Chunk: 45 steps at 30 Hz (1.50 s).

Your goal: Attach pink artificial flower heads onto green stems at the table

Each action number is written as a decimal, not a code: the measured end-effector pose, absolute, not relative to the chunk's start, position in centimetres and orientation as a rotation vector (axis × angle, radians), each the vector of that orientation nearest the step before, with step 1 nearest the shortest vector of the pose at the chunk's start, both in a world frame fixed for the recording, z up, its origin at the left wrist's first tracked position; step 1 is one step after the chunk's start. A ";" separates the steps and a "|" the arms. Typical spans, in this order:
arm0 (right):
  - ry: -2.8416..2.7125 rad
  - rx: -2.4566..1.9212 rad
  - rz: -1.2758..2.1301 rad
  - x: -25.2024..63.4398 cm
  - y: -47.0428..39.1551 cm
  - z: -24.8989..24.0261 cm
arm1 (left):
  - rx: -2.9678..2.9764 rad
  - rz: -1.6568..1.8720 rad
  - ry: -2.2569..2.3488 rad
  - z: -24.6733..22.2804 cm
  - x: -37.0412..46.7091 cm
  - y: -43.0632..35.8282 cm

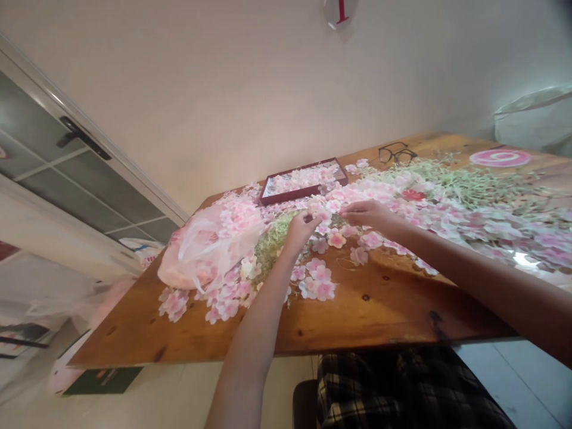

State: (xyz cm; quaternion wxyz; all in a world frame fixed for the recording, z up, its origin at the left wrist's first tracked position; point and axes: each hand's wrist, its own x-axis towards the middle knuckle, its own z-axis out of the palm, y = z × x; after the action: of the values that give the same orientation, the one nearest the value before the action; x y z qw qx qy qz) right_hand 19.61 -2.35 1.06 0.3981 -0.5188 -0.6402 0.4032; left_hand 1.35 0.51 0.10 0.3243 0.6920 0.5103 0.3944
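Pink and white artificial flowers [322, 281] lie in heaps over the wooden table [357, 316]. My left hand [304, 226] is closed in a pinch at the middle of the heap, beside a pale pink blossom; what sits between the fingertips is too small to tell. To its right, my right hand [364, 213] reaches over the flowers with its fingers pressed together, and anything they hold is hidden. The hands are apart. Green stems [277, 238] lie just left of my left hand.
A dark red tray [290, 195] of blossoms stands against the wall. A translucent bag [192, 250] of flowers is on the left. Glasses [397, 156], more green stems [473, 185] and a pink number disc [500, 158] lie at the back right.
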 end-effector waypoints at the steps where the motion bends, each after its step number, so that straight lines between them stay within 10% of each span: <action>1: -1.614 -1.287 1.034 19.5 -2.8 1.3 | 1.810 1.032 1.321 0.1 1.5 0.4; 21: -1.693 -1.224 0.536 18.2 -4.6 2.0 | 1.639 0.971 1.020 1.0 3.1 -1.5; 45: -1.525 -0.946 1.070 19.3 -3.5 1.6 | 1.901 1.018 1.086 1.9 3.1 -2.0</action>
State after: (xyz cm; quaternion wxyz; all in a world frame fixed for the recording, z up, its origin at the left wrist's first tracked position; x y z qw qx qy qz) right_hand 19.34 -3.46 1.63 0.5022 -0.3916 -0.6310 0.4430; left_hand 3.12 -2.00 1.85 0.3557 0.7357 0.4206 0.3940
